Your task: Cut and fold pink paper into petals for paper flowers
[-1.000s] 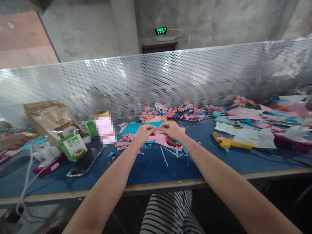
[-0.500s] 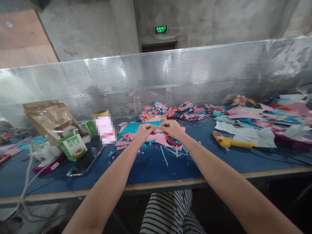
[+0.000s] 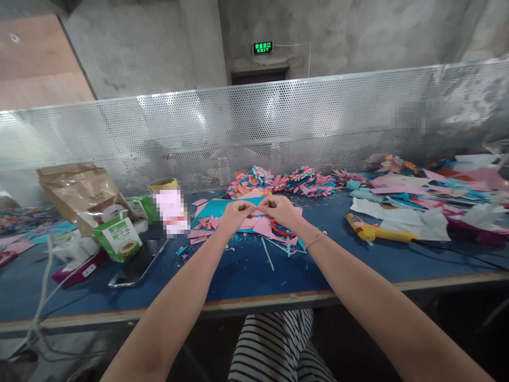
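Note:
My left hand point(image 3: 234, 215) and my right hand point(image 3: 281, 209) meet over the blue table point(image 3: 246, 276), fingers pinched together on a small pink paper piece point(image 3: 257, 212) held between them. Under the hands lie pink paper scraps point(image 3: 264, 227) and a teal sheet point(image 3: 212, 208). Red-handled scissors point(image 3: 281, 231) lie just below my right hand, partly hidden by it. Finished pink and blue paper flowers point(image 3: 278, 182) sit in a row behind the hands.
At the left are a brown paper bag point(image 3: 79, 193), a green and white carton point(image 3: 118, 240) and a phone point(image 3: 137, 265). A yellow glue gun point(image 3: 374, 231) and a heap of paper sheets point(image 3: 429, 199) lie at the right. A perforated metal screen point(image 3: 254, 132) backs the table.
Both hands stay pinched on the pink paper with only slight finger motion. Another person's hand at the far left edge has gone out of view.

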Demonstrator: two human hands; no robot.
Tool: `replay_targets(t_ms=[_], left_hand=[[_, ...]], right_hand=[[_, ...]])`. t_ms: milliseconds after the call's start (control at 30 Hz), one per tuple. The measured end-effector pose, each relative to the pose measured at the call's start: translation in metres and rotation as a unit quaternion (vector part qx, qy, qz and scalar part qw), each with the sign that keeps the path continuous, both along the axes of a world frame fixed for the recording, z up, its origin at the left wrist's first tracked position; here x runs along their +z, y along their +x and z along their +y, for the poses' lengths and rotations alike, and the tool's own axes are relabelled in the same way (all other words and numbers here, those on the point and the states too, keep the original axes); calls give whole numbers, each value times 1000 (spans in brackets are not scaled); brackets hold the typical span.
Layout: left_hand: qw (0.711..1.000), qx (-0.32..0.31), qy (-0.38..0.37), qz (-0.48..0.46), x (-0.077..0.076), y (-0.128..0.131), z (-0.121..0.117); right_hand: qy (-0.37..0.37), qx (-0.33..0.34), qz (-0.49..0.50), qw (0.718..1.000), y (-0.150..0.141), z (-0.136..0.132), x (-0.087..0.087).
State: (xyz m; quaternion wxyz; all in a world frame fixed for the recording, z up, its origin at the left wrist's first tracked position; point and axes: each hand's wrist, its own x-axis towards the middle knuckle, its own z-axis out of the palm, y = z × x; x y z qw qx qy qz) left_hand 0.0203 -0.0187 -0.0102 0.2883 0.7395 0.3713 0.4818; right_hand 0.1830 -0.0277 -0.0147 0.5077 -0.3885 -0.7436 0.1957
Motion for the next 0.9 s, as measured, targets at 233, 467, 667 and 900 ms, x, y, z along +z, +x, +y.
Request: replay_targets(t_ms=[233, 467, 667, 900], left_hand=[[993, 23, 84, 74, 6, 2, -9], [997, 28, 57, 33, 4, 0, -6], [995, 29, 74, 58, 5, 3, -9], [994, 59, -10, -88, 1, 2, -3]], right_hand=[[-3, 8, -12, 1000, 1, 3, -2], [-19, 16, 21, 999, 8, 14, -8], [-24, 24, -14, 999, 6, 10, -5], [-91, 90, 66, 990, 0, 11, -9]])
